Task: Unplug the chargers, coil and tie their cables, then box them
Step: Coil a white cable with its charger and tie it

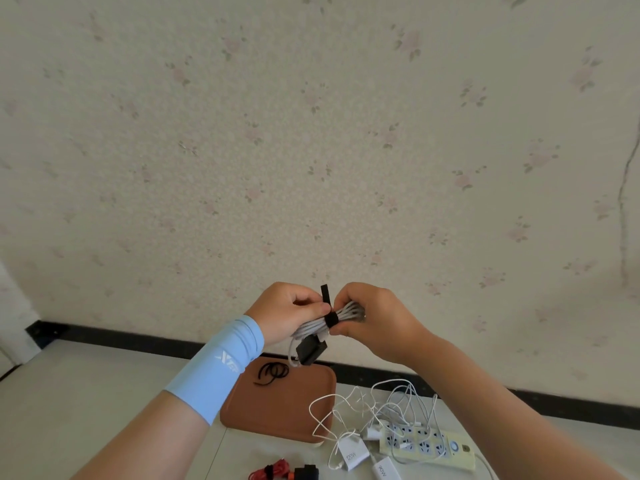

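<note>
I hold a coiled grey cable (348, 313) up in front of the wall. My left hand (287, 311) grips one end of the coil, its thumb pressing a black strap (329, 320) wrapped round the middle, with the strap's free end sticking up. My right hand (374, 317) grips the other end of the coil. A black charger (311, 351) hangs below the coil. On the table lie white chargers (353, 453) with tangled white cables (377, 407) by a power strip (426, 445).
A brown tray (277, 407) on the table holds black ties (272, 372). A tied red cable with a black and orange charger (287, 473) lies at the bottom edge. A flowered wall with a black skirting stands behind the table.
</note>
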`<state>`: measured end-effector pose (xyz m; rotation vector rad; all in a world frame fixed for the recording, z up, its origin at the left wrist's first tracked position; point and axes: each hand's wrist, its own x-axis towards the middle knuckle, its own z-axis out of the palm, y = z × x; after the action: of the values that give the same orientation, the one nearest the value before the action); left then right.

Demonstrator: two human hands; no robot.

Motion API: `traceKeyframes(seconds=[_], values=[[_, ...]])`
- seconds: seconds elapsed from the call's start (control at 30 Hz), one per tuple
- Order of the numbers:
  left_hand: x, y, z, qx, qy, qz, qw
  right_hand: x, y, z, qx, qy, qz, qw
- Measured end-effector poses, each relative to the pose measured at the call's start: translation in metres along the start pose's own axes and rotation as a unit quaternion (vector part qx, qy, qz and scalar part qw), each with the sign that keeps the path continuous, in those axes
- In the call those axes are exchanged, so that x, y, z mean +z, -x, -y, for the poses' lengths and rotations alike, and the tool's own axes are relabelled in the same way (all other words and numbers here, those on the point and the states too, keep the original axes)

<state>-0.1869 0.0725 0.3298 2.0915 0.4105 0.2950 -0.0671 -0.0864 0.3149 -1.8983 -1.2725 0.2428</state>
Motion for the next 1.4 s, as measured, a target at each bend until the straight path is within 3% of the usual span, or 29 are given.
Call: traceKeyframes(seconds=[0.23, 0.37, 0.5, 0.63, 0.9, 1.07, 1.23, 1.4], values=[[0.0, 0.0, 0.0, -0.028, 0.0, 0.04, 0.999, 0.004, 0.002, -0.009, -0.14, 0.042, -0.065, 0.987], [0.003, 0.002, -0.007, 0.001, -0.003, 0.056, 0.998, 0.002, 0.002, -0.009, -0.165, 0.031, -0.12, 0.978], [0.008, -0.001, -0.008, 0.02, -0.063, -0.016, 0.998, -0.001, 0.002, -0.007, -0.123, 0.01, -0.107, 0.987], [0.01, -0.001, -0.003, 0.033, -0.149, -0.018, 0.988, 0.0, 0.001, -0.008, -0.019, 0.033, -0.054, 0.998], [0.005, 0.001, -0.006, 0.074, -0.171, -0.014, 0.982, -0.002, -0.004, -0.003, -0.021, 0.18, -0.059, 0.982], [0.012, 0.006, -0.006, 0.096, -0.144, 0.011, 0.985, -0.023, -0.003, 0.002, 0.093, 0.049, 0.027, 0.994], [0.018, 0.006, -0.007, 0.086, -0.107, -0.011, 0.991, -0.022, -0.004, -0.006, 0.12, 0.018, 0.042, 0.992], [0.021, 0.006, -0.005, 0.065, -0.08, -0.023, 0.994, -0.023, -0.002, -0.011, 0.183, -0.112, 0.104, 0.971]])
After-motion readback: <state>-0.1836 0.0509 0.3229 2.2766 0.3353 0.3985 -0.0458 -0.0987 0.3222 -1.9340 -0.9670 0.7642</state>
